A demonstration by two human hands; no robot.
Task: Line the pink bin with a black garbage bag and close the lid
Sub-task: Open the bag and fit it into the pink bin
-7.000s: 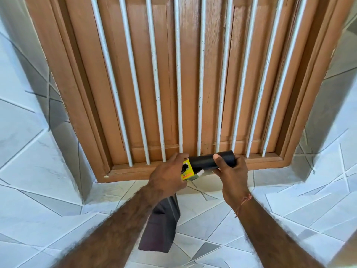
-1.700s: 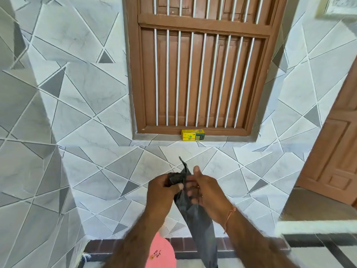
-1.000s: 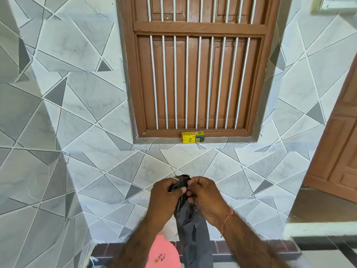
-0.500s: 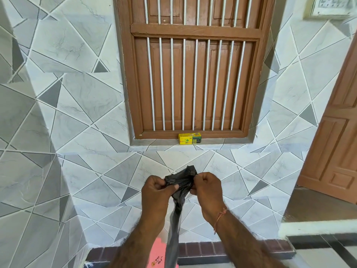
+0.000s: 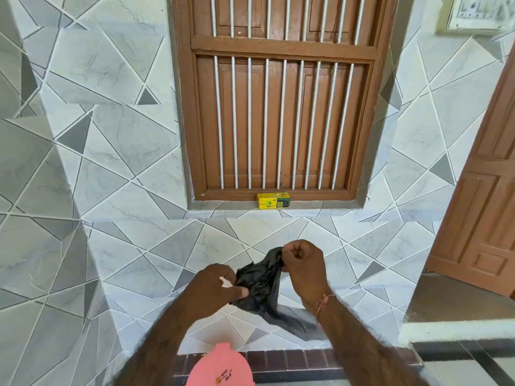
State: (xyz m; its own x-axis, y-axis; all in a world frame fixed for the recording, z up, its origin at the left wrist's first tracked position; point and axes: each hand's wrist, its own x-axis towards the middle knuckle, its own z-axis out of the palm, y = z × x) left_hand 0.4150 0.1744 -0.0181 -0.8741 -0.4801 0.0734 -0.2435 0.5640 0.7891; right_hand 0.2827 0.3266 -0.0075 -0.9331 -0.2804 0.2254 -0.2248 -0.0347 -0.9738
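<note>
Above the pink bin's lid (image 5: 220, 364), both hands pinch the black garbage bag (image 5: 260, 285): left hand (image 5: 216, 285) low, right hand (image 5: 302, 263) at its top. Opening the bag's mouth looks underway; next, spread it and lift the lid.

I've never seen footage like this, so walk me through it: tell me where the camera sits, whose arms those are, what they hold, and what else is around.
There is no machine here. A person wears one wide-angle camera on the head, looking forward and down, so the two arms reaching in from the bottom are their own.

The left hand and the right hand both pinch the top of a black garbage bag, pulling its edges apart as if to open it. The rest of the bag hangs down between the arms.

At the bottom edge is the pink bin lid, seen from above; the bin below it is out of view.

Ahead is a tiled wall with a barred wooden window. A small yellow box sits on its sill. A wooden door stands to the right.
</note>
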